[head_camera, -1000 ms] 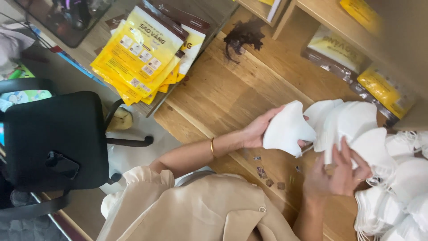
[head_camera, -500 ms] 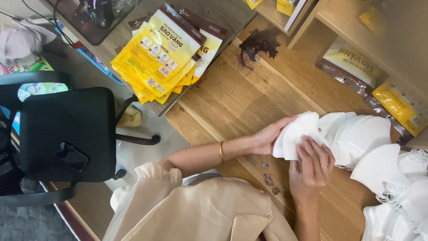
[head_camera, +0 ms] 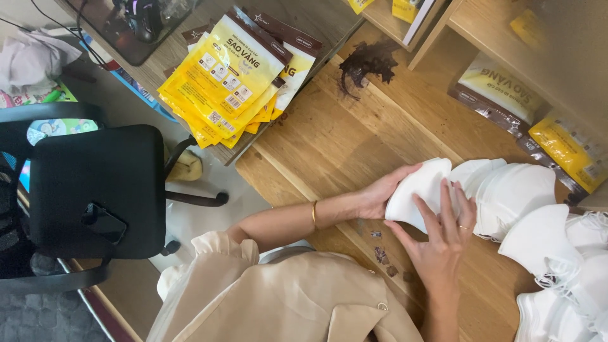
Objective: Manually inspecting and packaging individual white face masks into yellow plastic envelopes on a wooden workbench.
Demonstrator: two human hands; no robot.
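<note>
A row of white cup-shaped masks (head_camera: 506, 190) lies nested on its side on the wooden table (head_camera: 329, 139). My left hand (head_camera: 380, 193), with a gold bracelet on its wrist, grips the left end of the row from behind. My right hand (head_camera: 440, 244), wearing a ring, presses flat with spread fingers on the outermost mask (head_camera: 421, 187). Both hands hold that end mask against the rest of the row.
More loose white masks (head_camera: 570, 278) are heaped at the right. A pile of yellow packets (head_camera: 228, 82) lies on a desk at the upper left. Other packets (head_camera: 500, 88) sit on a shelf. A black chair (head_camera: 95, 190) with a phone (head_camera: 104, 223) stands at the left.
A second ago my left hand held one mask apart from the row. It has since been pushed onto the row's end, and my right hand has moved onto it.
</note>
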